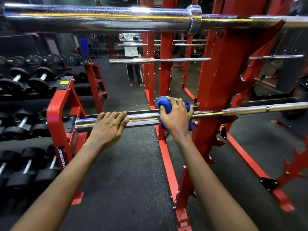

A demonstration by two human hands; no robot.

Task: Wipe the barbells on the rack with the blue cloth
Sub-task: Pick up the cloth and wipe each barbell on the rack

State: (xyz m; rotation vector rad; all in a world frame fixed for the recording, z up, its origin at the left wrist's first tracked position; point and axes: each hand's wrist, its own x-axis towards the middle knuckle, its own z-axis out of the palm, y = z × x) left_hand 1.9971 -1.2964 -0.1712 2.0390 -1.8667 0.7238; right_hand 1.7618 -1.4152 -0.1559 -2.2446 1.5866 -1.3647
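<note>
A chrome barbell (143,117) lies level across the red rack (215,90) at about waist height. My left hand (108,125) grips its thick sleeve near the left end, fingers curled over the top. My right hand (176,116) presses a bunched blue cloth (164,104) around the bar, just left of the rack's upright. A second chrome barbell (116,17) rests higher on the rack, close to the camera, spanning the whole top of the view.
A red dumbbell rack (58,104) with several black dumbbells stands close on the left. A mirror (116,67) behind the rack reflects a person and more bars. The rack's red base rails (168,164) run along the dark rubber floor (126,180) below.
</note>
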